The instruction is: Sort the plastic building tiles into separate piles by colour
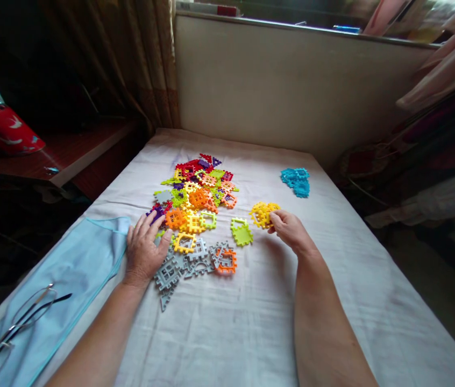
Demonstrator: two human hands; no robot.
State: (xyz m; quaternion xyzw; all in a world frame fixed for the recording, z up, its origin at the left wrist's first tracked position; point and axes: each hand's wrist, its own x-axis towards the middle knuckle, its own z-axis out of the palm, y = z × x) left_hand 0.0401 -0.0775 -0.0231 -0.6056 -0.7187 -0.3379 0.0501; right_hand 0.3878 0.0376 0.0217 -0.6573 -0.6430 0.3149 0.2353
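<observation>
Interlocking plastic building pieces in many colours lie heaped on the white cloth [251,322]. My left hand [144,250] rests at the heap's left edge, fingers spread over a purple piece [155,214]. Grey pieces [171,271] lie just right of that hand, with an orange square piece [227,262] at their right end. Between thumb and fingers, my right hand [290,231] pinches yellow building pieces [263,214] at their right edge. Two lime-green pieces [242,234] lie to the left of them. Orange pieces [198,199] and red pieces [185,169] are farther up the heap.
A small pile of blue pieces [297,181] sits at the far right of the cloth. On the left, eyeglasses [13,328] lie on a light blue fabric [90,252]. A red container [9,129] is on the wooden table [78,145] beyond. A wall [251,86] bounds the far side.
</observation>
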